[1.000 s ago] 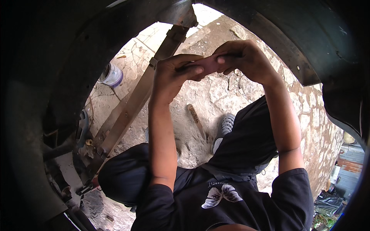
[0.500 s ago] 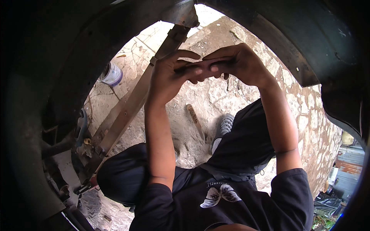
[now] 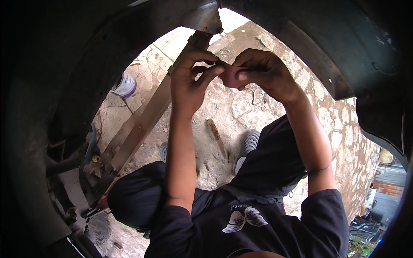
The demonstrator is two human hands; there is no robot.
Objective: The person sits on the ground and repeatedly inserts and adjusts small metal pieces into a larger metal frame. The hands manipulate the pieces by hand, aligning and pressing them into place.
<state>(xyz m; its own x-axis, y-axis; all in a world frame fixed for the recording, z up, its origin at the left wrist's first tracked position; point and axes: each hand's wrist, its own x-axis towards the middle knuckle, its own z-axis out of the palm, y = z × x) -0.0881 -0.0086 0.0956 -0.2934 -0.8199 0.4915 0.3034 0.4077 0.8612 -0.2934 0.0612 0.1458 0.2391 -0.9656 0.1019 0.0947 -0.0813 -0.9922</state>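
Both my hands are raised in front of me, at a small reddish-brown piece of what looks like sandpaper (image 3: 231, 77), which is curved and bent. My right hand (image 3: 273, 77) pinches its right side between thumb and fingers. At its left edge, the thumb and fingertips of my left hand (image 3: 191, 77) close on a corner. Dark smudges mark the fingers. Below the hands, a narrow tool with a speckled end (image 3: 216, 134) lies on the ground between my feet.
A dark curved metal panel (image 3: 301, 47) arches around the view. A long brown metal beam (image 3: 148, 116) runs diagonally at my left. Beyond it stands a white and purple bucket (image 3: 125, 86). The ground (image 3: 258, 107) is rough stone. Corrugated sheet metal (image 3: 389, 182) shows far right.
My hands have drawn slightly apart, and the left fingers have shifted to the piece's edge. More of the reddish-brown piece shows, now bent downward.
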